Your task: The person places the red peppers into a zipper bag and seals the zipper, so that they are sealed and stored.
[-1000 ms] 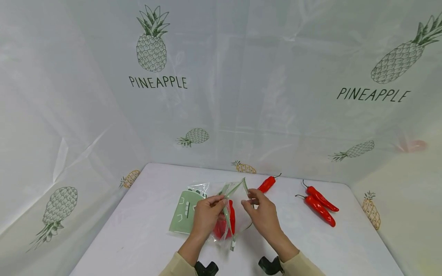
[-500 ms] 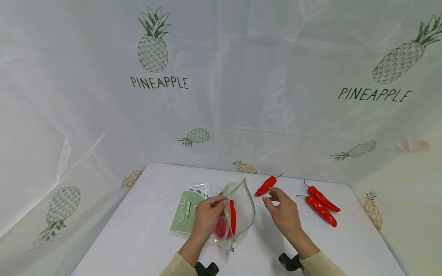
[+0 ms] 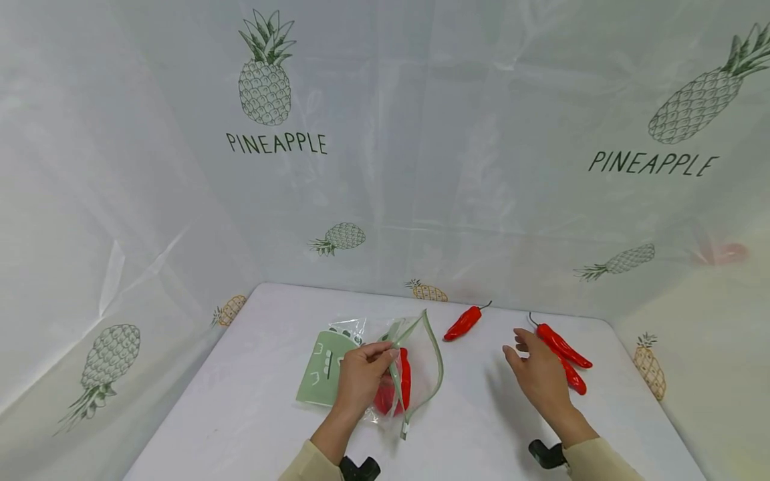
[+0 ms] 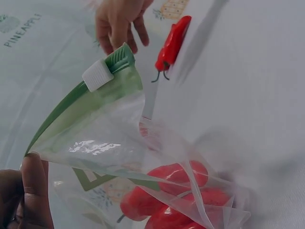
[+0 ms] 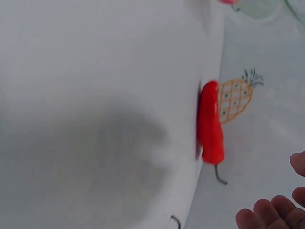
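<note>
Clear bag (image 4: 109, 148), mouth open, holds red peppers (image 4: 167, 217).

A person with a bare left hand (image 3: 359, 379) and a bare right hand (image 3: 543, 379) wears plain, pale-beige fabric sleeves (image 3: 600, 462); a black, angular wrist-worn device (image 3: 545, 455) shows beside each.

Between zip bag (image 3: 426, 374) and right hand (image 3: 539, 374): wide bare part of tabletop (image 3: 472, 401), free to pass. Bag mouth spread, entry possible from above; left hand (image 3: 361, 377) blocks left side, white slider (image 4: 97, 75) stands at one rim end. Single chili pepper (image 3: 462, 324) obstructs farther back; behind, pineapple-print curtain (image 3: 469, 200) closes way. Chili pair (image 3: 564, 347) occupies right side.
</note>
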Available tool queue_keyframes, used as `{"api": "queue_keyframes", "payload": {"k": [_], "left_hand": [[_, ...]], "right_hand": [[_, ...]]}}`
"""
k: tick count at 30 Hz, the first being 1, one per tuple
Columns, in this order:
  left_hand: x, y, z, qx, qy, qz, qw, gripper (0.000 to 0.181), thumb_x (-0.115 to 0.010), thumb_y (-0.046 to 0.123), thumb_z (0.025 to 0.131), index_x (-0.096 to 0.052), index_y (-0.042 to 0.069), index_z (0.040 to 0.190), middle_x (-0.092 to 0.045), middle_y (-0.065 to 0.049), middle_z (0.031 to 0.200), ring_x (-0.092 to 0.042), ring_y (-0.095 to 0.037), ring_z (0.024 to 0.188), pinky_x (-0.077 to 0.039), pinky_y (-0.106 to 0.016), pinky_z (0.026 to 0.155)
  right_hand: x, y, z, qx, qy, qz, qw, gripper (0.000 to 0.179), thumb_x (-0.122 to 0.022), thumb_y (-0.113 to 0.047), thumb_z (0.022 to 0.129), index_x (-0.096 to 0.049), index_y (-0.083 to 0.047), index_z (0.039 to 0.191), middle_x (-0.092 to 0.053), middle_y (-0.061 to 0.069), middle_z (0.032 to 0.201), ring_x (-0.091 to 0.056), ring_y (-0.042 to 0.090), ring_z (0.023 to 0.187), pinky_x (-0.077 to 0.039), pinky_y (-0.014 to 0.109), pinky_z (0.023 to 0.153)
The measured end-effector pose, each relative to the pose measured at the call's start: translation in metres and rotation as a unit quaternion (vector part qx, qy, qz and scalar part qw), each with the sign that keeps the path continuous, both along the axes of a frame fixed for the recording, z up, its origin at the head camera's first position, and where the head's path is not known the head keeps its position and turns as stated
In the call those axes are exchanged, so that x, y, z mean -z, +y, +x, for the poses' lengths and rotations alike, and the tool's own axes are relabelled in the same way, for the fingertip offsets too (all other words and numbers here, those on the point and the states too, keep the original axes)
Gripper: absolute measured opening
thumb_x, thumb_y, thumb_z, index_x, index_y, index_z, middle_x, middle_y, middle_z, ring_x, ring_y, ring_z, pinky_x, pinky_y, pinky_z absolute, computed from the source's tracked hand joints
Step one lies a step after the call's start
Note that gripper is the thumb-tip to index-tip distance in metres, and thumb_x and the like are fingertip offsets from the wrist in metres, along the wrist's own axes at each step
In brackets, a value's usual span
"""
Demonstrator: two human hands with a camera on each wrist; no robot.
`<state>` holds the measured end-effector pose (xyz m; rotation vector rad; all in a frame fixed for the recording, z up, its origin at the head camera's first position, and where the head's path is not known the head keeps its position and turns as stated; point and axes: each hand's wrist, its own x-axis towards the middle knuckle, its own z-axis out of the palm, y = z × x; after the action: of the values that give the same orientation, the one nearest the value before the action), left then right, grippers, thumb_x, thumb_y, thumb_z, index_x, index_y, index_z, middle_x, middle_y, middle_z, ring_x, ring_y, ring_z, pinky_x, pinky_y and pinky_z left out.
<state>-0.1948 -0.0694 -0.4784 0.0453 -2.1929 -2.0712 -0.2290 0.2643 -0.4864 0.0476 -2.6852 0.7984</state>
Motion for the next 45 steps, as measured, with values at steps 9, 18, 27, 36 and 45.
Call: {"api": "queue_keyframes", "payload": {"k": [9,18,27,36,45], "left_hand": [[-0.001,0.001,0.001,0.006,0.003,-0.006,1.0,0.028,-0.076,0.018,0.098,-0.078,0.002,0.12,-0.077,-0.011,0.096,-0.07,-0.016,0.072,-0.063,-0.024,0.064],[-0.001,0.002,-0.004,-0.003,-0.005,-0.003,1.0,0.024,-0.078,0.016,0.096,-0.08,0.002,0.115,-0.077,-0.01,0.09,-0.07,-0.014,0.067,-0.063,-0.025,0.062],[-0.001,0.002,-0.003,-0.003,-0.001,-0.011,0.9999,0.023,-0.077,0.017,0.097,-0.08,0.002,0.115,-0.078,-0.011,0.092,-0.07,-0.014,0.07,-0.063,-0.023,0.063],[0.003,0.003,-0.004,-0.01,-0.005,-0.026,0.9996,0.022,-0.078,0.018,0.097,-0.081,0.004,0.114,-0.077,-0.009,0.09,-0.069,-0.015,0.07,-0.063,-0.023,0.063],[0.005,0.003,-0.005,-0.005,-0.006,-0.02,0.9998,0.023,-0.077,0.02,0.098,-0.08,0.005,0.115,-0.078,-0.01,0.093,-0.07,-0.015,0.071,-0.063,-0.023,0.064]], "right_hand": [[0.008,0.046,-0.007,0.017,0.019,0.026,0.9993,0.047,-0.074,-0.018,0.098,-0.06,0.006,0.136,-0.07,0.031,0.12,-0.067,0.046,0.103,-0.061,0.06,0.077],[0.022,0.081,-0.016,0.018,-0.044,0.02,0.9987,0.061,-0.071,-0.019,0.1,-0.047,0.01,0.148,-0.053,0.039,0.141,-0.053,0.056,0.119,-0.05,0.074,0.094],[0.031,0.094,-0.019,0.052,-0.092,0.008,0.9943,0.071,-0.072,-0.02,0.099,-0.038,0.008,0.155,-0.046,0.04,0.146,-0.045,0.058,0.126,-0.049,0.076,0.099],[0.036,0.1,-0.027,0.067,-0.126,-0.013,0.9897,0.073,-0.07,-0.023,0.102,-0.033,0.009,0.157,-0.042,0.042,0.15,-0.042,0.059,0.133,-0.041,0.077,0.109],[0.044,0.101,-0.031,0.085,-0.149,-0.048,0.9841,0.072,-0.067,-0.023,0.103,-0.032,0.008,0.158,-0.042,0.04,0.15,-0.041,0.058,0.135,-0.041,0.074,0.111]]}}
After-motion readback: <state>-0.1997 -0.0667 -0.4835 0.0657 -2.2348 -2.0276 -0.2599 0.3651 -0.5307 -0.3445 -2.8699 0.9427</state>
